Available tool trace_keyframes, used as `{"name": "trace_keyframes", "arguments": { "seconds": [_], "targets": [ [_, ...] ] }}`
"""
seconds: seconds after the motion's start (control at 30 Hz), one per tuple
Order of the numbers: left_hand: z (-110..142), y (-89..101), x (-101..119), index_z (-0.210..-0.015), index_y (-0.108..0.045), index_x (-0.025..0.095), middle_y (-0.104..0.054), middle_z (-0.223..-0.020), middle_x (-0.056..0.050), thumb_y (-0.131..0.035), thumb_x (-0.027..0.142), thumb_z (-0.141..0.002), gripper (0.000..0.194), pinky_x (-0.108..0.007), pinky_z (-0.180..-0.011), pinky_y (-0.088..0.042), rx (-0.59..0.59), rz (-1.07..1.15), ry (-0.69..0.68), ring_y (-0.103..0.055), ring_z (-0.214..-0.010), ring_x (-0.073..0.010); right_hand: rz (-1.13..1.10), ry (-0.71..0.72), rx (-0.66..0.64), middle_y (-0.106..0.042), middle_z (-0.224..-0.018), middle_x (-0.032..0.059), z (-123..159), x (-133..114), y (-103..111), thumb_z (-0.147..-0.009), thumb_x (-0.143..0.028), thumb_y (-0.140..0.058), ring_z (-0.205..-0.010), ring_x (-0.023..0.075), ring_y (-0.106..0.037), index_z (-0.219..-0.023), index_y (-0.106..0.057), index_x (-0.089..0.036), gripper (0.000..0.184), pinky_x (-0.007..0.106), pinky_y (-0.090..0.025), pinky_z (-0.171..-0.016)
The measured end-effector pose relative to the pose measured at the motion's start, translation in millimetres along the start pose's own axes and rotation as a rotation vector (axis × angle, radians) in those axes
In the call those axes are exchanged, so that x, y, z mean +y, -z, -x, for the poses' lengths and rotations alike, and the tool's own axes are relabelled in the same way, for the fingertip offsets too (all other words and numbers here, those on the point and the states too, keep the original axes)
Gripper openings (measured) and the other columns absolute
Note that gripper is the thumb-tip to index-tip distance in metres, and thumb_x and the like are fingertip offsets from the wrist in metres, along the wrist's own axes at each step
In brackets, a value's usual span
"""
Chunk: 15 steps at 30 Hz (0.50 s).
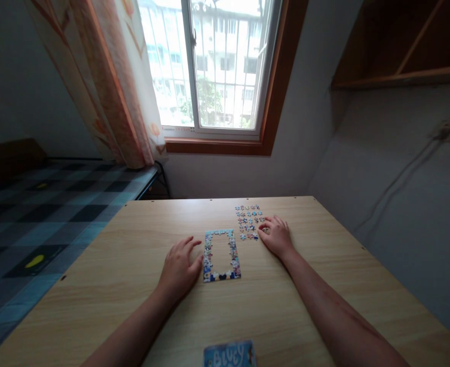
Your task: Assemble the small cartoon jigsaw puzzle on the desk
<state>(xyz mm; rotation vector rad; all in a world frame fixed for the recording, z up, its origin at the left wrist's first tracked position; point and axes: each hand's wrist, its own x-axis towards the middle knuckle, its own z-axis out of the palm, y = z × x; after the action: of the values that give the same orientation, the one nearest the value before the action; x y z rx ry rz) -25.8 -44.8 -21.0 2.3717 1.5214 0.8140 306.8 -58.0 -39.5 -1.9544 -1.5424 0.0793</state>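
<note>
"Bluey" box, nearest; left hand, loosely open, empty, just left of hollow jigsaw border, long axis running near to far; right hand, curled, whether pinching I cannot tell, right beside loose jigsaw pieces; wood-grain bench; checked bed, left; window beyond

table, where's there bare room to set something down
The pale wooden table is bare between the rectangular multicoloured puzzle border and the blue Bluey box, and between the left hand and far left corner. Crowded: beside the right hand, where small multicoloured jigsaw pieces lie.
</note>
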Motion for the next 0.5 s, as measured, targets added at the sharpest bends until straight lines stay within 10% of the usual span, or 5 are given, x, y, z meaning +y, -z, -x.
{"name": "trace_keyframes", "arguments": {
  "seconds": [0.5],
  "targets": [
    [0.2,-2.2,-3.0,-0.118,-0.072,0.02,-0.064,-0.136,-0.013,-0.059,0.033,-0.086,0.037,-0.054,-0.112,-0.043,0.009,0.001,-0.002,-0.057,-0.128,-0.0326,-0.056,0.104,0.024,-0.075,-0.107,0.0056,-0.5,0.6,2.2,-0.08,-0.025,-0.072,-0.115,0.0283,-0.059,-0.08,-0.077,-0.025,0.004,0.046,-0.035,-0.105]
  ]
}}
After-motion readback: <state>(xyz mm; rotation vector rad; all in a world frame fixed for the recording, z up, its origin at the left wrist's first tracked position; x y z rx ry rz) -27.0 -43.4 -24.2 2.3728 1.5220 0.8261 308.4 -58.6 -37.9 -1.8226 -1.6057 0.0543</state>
